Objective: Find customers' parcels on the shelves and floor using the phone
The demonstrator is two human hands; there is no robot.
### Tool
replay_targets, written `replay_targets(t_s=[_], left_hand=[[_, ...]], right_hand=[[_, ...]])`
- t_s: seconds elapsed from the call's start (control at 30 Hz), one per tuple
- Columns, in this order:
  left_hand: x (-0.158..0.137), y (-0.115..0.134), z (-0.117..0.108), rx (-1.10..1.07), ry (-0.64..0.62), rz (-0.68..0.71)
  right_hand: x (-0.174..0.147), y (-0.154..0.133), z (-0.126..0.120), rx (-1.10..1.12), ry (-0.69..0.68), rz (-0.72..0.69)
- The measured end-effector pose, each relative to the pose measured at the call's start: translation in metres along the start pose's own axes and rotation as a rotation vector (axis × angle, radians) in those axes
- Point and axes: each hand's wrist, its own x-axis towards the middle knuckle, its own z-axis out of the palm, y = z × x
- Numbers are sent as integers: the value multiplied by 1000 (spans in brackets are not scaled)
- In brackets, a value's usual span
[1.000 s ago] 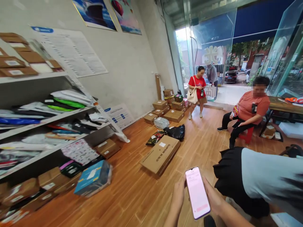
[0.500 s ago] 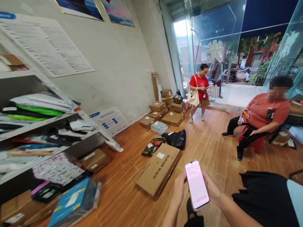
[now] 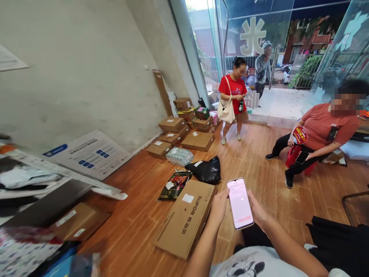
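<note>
A smartphone (image 3: 240, 204) with a lit, pale pink screen is held upright between my two hands. My left hand (image 3: 220, 204) grips its left edge, fingers mostly hidden behind it. On the opposite edge my right hand (image 3: 257, 209) closes around the phone's side. The text on the screen is too small to read. Just left of my left arm, a long flat cardboard box (image 3: 186, 219) marked SUPOR lies on the floor.
Beyond the box lie a black plastic bag (image 3: 208, 170), a patterned packet (image 3: 174, 184) and several cartons (image 3: 198, 141) along the wall. Shelves with parcels (image 3: 31, 177) stand left. A person in red (image 3: 233, 92) stands near the glass door; another person (image 3: 319, 127) sits at right.
The view has swung right and down, so the shelves slide left and my shirt shows below. Both hands keep hold of the smartphone. The person outside the door shows more fully.
</note>
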Motion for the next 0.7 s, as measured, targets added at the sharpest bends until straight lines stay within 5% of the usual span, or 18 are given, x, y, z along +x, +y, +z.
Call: replay_targets(t_s=[0.23, 0.5, 0.7], left_hand=[[111, -3, 0, 13, -25, 20], [248, -17, 18, -103, -76, -63], [295, -80, -20, -41, 325, -387]], right_hand=[[96, -47, -24, 41, -4, 3], [197, -138, -68, 45, -100, 82], [244, -196, -94, 127, -83, 158]])
